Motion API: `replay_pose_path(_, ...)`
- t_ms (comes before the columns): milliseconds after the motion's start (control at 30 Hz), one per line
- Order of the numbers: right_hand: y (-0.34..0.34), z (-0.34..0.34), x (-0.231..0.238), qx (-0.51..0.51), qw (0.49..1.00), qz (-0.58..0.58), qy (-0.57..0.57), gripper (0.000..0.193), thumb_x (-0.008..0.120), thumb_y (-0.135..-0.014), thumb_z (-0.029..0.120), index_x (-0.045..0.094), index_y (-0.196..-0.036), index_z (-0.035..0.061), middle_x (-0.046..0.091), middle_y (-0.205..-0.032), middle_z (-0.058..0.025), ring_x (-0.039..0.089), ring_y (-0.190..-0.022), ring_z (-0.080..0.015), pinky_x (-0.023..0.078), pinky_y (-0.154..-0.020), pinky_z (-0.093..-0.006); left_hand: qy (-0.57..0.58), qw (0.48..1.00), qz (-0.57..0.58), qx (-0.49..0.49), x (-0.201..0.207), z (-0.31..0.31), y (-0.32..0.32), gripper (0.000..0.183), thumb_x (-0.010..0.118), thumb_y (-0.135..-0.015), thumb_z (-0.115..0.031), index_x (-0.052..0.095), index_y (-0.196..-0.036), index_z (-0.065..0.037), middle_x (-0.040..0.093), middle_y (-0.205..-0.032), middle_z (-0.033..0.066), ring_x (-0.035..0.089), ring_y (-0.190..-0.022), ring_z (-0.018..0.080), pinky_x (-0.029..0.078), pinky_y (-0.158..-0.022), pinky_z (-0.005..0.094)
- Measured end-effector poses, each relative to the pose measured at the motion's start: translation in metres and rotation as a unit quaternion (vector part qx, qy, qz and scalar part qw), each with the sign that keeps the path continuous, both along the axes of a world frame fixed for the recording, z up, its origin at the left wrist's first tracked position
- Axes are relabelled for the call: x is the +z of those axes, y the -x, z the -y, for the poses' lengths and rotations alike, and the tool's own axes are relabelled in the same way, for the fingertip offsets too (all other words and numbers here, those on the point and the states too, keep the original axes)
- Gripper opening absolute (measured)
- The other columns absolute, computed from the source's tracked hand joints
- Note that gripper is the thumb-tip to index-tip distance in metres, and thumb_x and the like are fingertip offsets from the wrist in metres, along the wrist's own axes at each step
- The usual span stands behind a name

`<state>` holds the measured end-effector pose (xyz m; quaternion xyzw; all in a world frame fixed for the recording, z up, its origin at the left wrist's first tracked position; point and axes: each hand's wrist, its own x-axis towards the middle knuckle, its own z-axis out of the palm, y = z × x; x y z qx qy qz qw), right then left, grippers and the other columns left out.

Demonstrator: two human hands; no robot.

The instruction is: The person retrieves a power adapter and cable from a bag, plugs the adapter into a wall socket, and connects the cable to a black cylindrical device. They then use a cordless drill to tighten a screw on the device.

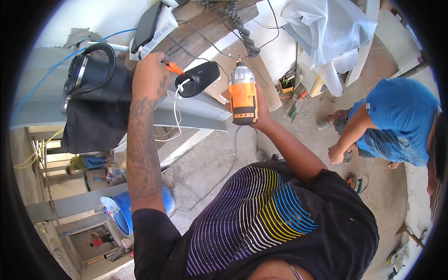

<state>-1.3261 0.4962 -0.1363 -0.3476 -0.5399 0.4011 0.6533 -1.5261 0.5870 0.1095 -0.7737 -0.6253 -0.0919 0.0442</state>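
Note:
My right hand is wrapped round an orange and grey cordless impact driver, its tip pointing away from me. My left hand is closed at the near end of a black phone, which lies on a white slotted box. What its fingers hold is hidden. An orange strap shows between that hand and a black cylindrical speaker. A white cable is plugged into the speaker's end. Left of my hand stands a large black flask with a loop handle, beside black cloth.
A grey steel beam runs below these things. A coiled dark cord hangs over a wooden plank. Plastic sheeting covers something at far right. A person in blue is at right; a blue drum stands lower left.

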Motion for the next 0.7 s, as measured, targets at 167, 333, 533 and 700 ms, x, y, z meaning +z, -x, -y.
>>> replay_pose_path(167, 0.000, 0.005, 0.003, 0.022, 0.999, -0.026, 0.039, 0.064, 0.096, -0.082, 0.013, 0.051, -0.127, 0.0042, 0.079, -0.111, -0.0104, 0.079, -0.100, -0.0199, 0.063, -0.088, -0.0359, -0.005, 1.000, 0.004, 0.005, 0.000, 0.005, 0.005, 0.025, 0.060, -0.099, -0.007, 0.076, -0.114, 0.004, 0.078, -0.105, 0.0257, 0.077, -0.103, 0.0390, 0.057, -0.092, 0.0430)
replay_pose_path(333, -0.002, 0.006, -0.012, 0.094, 0.980, -0.159, 0.070, 0.061, 0.093, -0.085, 0.011, 0.053, -0.130, 0.0041, 0.078, -0.111, -0.0099, 0.079, -0.100, -0.0194, 0.063, -0.086, -0.0349, -0.032, 0.999, 0.014, -0.004, 0.001, 0.024, 0.006, 0.027, 0.063, -0.101, -0.009, 0.075, -0.122, 0.004, 0.078, -0.109, 0.0246, 0.078, -0.099, 0.0361, 0.058, -0.091, 0.0411)
replay_pose_path(533, -0.040, 0.032, -0.032, 0.073, 0.994, 0.016, 0.084, 0.058, 0.086, -0.090, 0.007, 0.058, -0.140, 0.0018, 0.074, -0.127, -0.0114, 0.076, -0.107, -0.0183, 0.060, -0.092, -0.0336, -0.057, 0.992, 0.112, 0.030, 0.018, 0.078, 0.016, 0.029, 0.068, -0.101, -0.011, 0.075, -0.125, 0.004, 0.080, -0.104, 0.0178, 0.074, -0.085, 0.0223, 0.058, -0.083, 0.0342)
replay_pose_path(700, -0.091, 0.063, -0.075, 0.027, 0.979, 0.157, 0.125, 0.052, 0.084, -0.089, 0.007, 0.063, -0.135, -0.0011, 0.075, -0.123, -0.0108, 0.073, -0.108, -0.0178, 0.058, -0.095, -0.0337, -0.076, 0.950, 0.300, 0.043, 0.022, 0.154, 0.008, 0.025, 0.075, -0.097, -0.008, 0.077, -0.118, 0.004, 0.079, -0.100, 0.0098, 0.068, -0.083, 0.0131, 0.055, -0.076, 0.0297)
